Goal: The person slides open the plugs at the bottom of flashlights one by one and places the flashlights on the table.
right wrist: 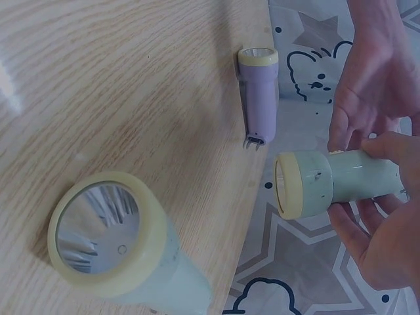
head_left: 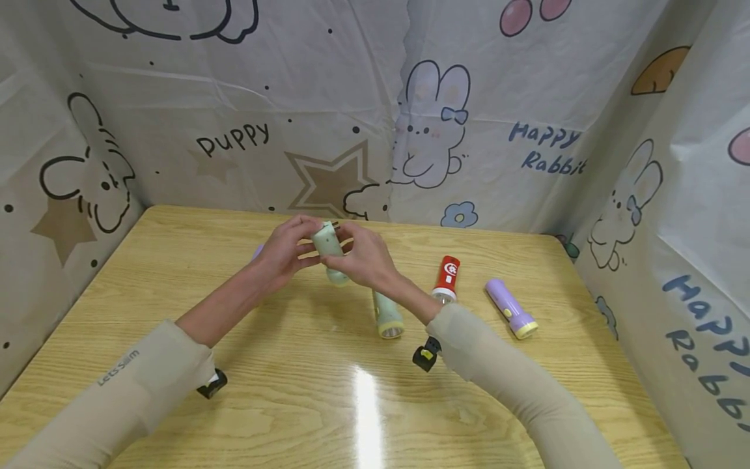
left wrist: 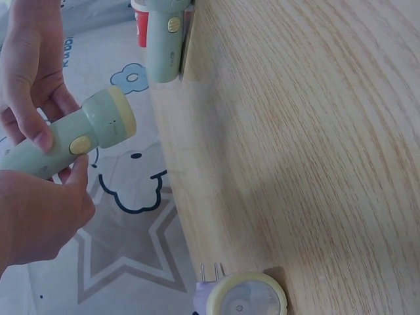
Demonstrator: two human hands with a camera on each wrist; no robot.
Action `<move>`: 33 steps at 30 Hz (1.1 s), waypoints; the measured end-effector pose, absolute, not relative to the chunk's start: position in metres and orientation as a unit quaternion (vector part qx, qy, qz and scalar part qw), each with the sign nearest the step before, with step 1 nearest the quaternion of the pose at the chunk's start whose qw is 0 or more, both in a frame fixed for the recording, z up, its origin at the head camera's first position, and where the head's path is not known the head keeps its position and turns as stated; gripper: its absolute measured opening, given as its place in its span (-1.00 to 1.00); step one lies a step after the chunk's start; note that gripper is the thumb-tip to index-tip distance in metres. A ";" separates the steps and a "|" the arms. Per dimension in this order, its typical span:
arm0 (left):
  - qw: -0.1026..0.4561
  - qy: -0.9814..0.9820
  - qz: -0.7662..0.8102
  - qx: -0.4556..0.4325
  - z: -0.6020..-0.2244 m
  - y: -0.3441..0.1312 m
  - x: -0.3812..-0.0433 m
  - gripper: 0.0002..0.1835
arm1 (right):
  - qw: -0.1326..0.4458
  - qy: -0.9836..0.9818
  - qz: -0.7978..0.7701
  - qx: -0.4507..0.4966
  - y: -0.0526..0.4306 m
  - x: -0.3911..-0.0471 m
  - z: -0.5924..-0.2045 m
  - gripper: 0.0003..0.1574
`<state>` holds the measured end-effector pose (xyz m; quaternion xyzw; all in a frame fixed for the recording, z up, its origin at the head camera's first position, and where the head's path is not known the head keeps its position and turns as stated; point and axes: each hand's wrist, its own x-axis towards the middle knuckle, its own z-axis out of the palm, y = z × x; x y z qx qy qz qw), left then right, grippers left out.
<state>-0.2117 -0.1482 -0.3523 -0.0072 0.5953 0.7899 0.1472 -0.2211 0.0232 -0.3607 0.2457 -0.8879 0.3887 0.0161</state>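
Above the far part of the table, both hands hold a pale green flashlight [head_left: 328, 242], its tail up and its lens end lower. My left hand [head_left: 283, 253] grips it from the left, and my right hand [head_left: 366, 255] from the right. In the left wrist view, the left thumb lies near the yellow switch [left wrist: 80, 145], and the right hand [left wrist: 34, 85] comes from the top. Metal prongs [head_left: 336, 225] stick out at the tail. A second green flashlight [head_left: 387, 319] lies on the table below the right hand, partly hidden by it.
On the wooden table [head_left: 293, 391], a red flashlight [head_left: 448, 275] and a purple one [head_left: 508, 305] lie to the right. Another purple flashlight [right wrist: 261, 98] with its prongs out lies left, mostly hidden in the head view. A printed cloth wall [head_left: 234, 176] stands behind the table.
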 end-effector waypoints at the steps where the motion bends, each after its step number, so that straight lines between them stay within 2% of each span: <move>1: 0.149 0.594 0.791 -0.007 -0.352 -0.148 -0.212 -0.81 | 0.017 -0.888 0.388 0.247 0.023 -0.221 -0.361 -0.44; 14: 0.174 0.564 0.807 -0.006 -0.353 -0.152 -0.213 -0.82 | 0.023 -0.885 0.389 0.254 0.023 -0.223 -0.361 -0.53; 33: 0.189 0.548 0.815 0.000 -0.357 -0.154 -0.214 -0.83 | 0.037 -0.883 0.381 0.272 0.022 -0.222 -0.363 -0.52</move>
